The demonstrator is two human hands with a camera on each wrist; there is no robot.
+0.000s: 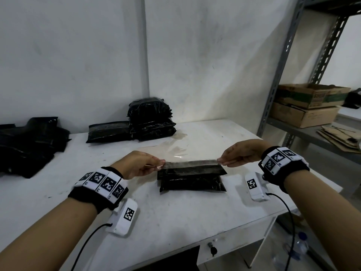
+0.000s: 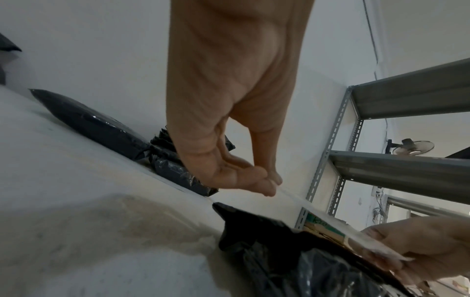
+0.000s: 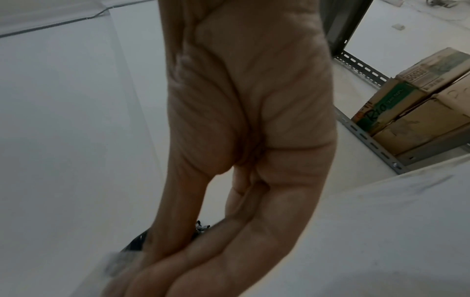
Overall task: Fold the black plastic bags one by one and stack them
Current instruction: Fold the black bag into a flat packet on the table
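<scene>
White bench, mid-front: black bag lies flat. My left hand and right hand each pinch an end of its flap. Folded stack at back edge.

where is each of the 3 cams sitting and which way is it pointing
Head: worn on the head, looking forward and down at the white table; both forearms show, the left hand and right hand pinching the bag by its ends.
Left wrist: under the left wrist, looking along the palm at the pinching fingers; the right hand shows too.
Right wrist: under the right wrist, looking along the palm and fingers.
Shared: all three show the shelf's cardboard boxes.
</scene>
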